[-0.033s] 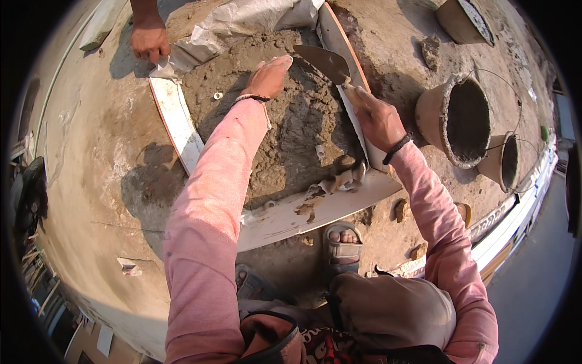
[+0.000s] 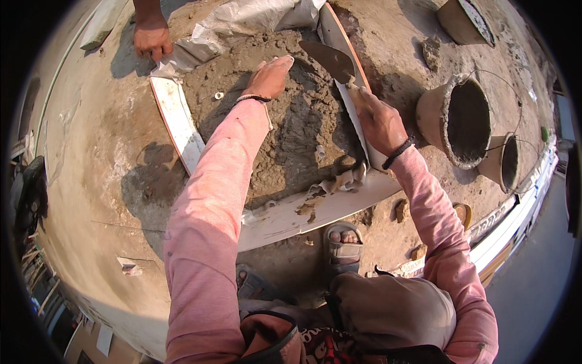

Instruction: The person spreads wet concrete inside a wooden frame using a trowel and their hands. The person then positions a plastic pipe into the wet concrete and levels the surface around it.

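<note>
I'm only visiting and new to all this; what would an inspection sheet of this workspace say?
Surface: rough, stained earthy ground.
Job's things: wet grey-brown mix inside board edging; pale sheet along its far side.
Clutter: loose lump, scrap on the ground; short pipe piece in the mix.
Grips: left hand open at the mix, contact unclear; right hand holds a trowel.
Cables: thin greenish line at left, hose or cable unclear.
Surroundings: three buckets at right; another person's hand at the sheet's corner.

Brown ground point(image 2: 91, 182) carries a board frame point(image 2: 348, 205) around wet mortar point(image 2: 285, 136), plus buckets point(image 2: 433, 115).
</note>
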{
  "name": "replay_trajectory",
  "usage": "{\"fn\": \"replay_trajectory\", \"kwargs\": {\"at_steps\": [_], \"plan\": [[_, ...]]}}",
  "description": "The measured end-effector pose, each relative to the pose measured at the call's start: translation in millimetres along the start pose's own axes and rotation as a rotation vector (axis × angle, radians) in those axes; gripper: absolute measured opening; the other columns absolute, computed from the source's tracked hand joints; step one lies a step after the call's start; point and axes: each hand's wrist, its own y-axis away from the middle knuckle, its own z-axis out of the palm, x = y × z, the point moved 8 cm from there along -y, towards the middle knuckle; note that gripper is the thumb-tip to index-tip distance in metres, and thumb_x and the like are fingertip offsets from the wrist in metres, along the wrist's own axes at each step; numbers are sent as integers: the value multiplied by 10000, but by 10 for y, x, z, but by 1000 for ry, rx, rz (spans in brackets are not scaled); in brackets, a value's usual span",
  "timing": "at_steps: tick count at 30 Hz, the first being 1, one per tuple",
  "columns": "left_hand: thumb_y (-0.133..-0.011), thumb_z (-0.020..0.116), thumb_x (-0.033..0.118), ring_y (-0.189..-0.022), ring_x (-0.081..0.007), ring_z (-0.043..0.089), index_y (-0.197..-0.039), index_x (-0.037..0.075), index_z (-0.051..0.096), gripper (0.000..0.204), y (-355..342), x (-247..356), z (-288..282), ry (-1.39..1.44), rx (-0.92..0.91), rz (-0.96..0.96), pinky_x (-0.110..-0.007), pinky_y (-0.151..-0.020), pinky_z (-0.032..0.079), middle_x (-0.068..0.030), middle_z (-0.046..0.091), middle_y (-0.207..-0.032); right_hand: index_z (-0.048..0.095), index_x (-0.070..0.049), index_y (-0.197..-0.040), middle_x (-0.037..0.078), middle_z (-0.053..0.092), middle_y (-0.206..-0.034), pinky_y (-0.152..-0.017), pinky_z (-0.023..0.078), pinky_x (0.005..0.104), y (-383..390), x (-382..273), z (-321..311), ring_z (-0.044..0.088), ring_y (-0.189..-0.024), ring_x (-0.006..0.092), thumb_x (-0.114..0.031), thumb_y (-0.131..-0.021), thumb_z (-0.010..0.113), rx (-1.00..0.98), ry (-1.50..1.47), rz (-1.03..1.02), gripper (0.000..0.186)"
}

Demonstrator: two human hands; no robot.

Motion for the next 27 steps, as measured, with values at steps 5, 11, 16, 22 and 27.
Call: {"fn": "replay_trajectory", "kwargs": {"at_steps": [5,11,16,22,27], "plan": [[-811,392,-29,-1314,-232,375,-1350,126,433,561,-29,7,-1,-25,17,-20,-456,-1066,309,-37,379,-1442,539,-34,-1099,272,620,-862,-722,483,500,-176,2,238,595,-840,461,-102,-831,498,-71,53,-19,280],[-804,415,-32,-1316,-250,372,-1359,128,421,577,29,-19,8,-32,2,-1,-471,-1063,310,-41,364,-1452,587,-95,-1103,254,627,-866,-731,489,487,-522,-6,418,612,-822,416,-123,-832,509,-172,40,-165,284],[-809,438,-31,-1318,-239,368,-1365,127,413,579,64,2,18,-27,-40,-20,-473,-1075,294,-28,361,-1454,583,-114,-1167,228,637,-883,-727,498,485,-368,-135,-42,620,-823,400,-137,-825,510,-66,207,-165,351],[-813,390,-76,-1260,-297,426,-1384,136,361,609,-2,27,-212,53,-143,47,-439,-1057,323,-124,420,-1397,590,-36,-1160,237,635,-951,-728,508,418,354,-550,-367,627,-840,384,-62,-793,543,-326,-58,-112,370],[-800,380,-88,-1171,-348,482,-1386,208,372,656,-49,-43,-305,-49,-196,37,-434,-987,378,-170,492,-1304,581,-96,-1203,238,631,-972,-698,487,448,252,-579,396,625,-828,367,-90,-825,557,-478,46,-36,379]]}}
